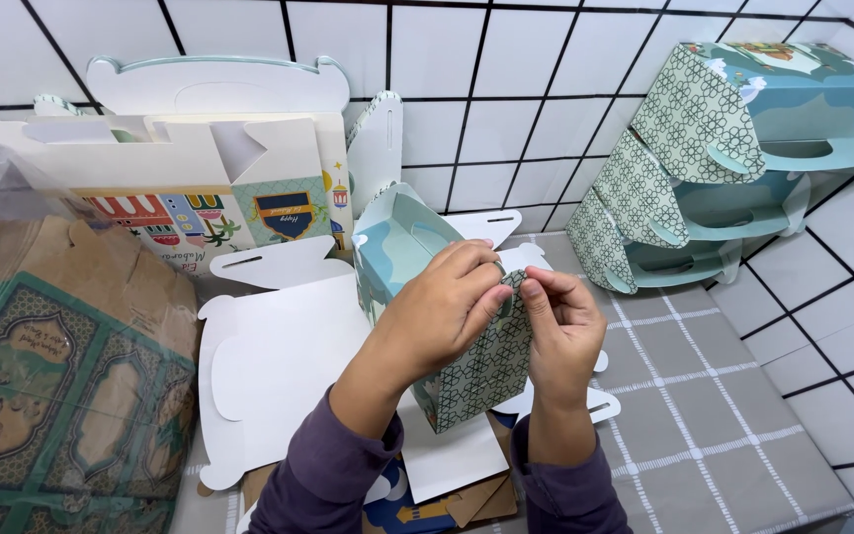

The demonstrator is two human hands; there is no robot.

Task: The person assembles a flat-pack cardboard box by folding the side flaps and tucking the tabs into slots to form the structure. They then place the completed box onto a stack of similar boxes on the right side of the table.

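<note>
Both hands meet at the top edge of a half-folded box (pixel 467 346) — pale blue inside, with a green star-lattice side panel — held above the middle of the worktop (pixel 724 415). The left hand (pixel 442 311) curls over its upper corner, grip closed on the card; the right hand (pixel 560 331) pinches the same edge between thumb and fingertips. Under the box lie flat white blanks (pixel 279 366) with rounded tabs. Behind them, upright flat cartons (pixel 219 188) lean on the tiled wall, their printed band showing coloured awnings and a dark blue shield. Three finished boxes (pixel 714 158) lean stacked at the right wall. At left sits a brown-and-green patterned sheet (pixel 61 376) under clear wrap.
</note>
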